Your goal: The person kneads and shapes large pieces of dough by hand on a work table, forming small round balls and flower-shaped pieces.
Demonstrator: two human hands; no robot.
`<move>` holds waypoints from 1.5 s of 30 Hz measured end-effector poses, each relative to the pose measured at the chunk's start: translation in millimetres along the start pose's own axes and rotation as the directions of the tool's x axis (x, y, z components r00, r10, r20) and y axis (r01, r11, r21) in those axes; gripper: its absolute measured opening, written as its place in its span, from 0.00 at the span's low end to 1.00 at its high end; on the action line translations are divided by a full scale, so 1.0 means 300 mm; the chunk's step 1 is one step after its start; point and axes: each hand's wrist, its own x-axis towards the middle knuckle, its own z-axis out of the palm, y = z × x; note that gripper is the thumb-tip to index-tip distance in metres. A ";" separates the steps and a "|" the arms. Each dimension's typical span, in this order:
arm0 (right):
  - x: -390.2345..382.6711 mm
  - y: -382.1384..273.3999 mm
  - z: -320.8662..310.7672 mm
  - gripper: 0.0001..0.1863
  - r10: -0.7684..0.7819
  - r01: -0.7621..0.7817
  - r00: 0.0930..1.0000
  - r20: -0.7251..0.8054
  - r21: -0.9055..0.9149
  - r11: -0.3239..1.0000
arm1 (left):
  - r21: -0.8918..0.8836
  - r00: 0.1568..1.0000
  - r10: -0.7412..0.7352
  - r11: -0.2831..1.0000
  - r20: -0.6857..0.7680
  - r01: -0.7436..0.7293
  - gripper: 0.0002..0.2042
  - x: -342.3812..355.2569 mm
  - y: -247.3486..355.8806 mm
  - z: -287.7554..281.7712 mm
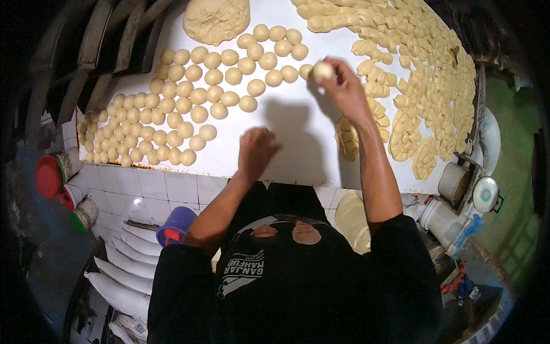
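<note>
My right hand is raised over the white table, its fingers pinched round a pale round dough ball. Just left of that ball, another dough ball lies on the table. My left hand hovers near the table's front edge, its fingers curled and slightly blurred; whatever may be inside them is hidden. Many smooth dough balls spread across the left half of the table. Twisted or braided dough pieces cover the right side, close to my right forearm.
A large dough lump sits at the far edge. Dark trays or slats stand at the left. Below the table are white filled sacks, a purple bucket and red-lidded tubs. Pots stand at the right.
</note>
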 end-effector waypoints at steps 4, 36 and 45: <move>0.139 0.079 0.034 0.34 -0.189 0.088 0.944 -0.270 -0.348 0.934 | 0.095 0.912 0.153 0.974 0.381 -0.203 0.20 -0.102 -0.106 -0.117; -0.366 0.345 0.101 0.20 0.089 -0.110 0.993 -0.081 -0.307 0.945 | 0.118 0.962 0.188 0.970 0.199 -0.214 0.28 0.039 0.004 -0.064; -0.087 0.171 0.119 0.31 -0.331 0.048 0.854 -0.402 -0.572 0.819 | 0.028 0.932 0.244 0.965 0.269 -0.261 0.25 0.052 -0.015 -0.068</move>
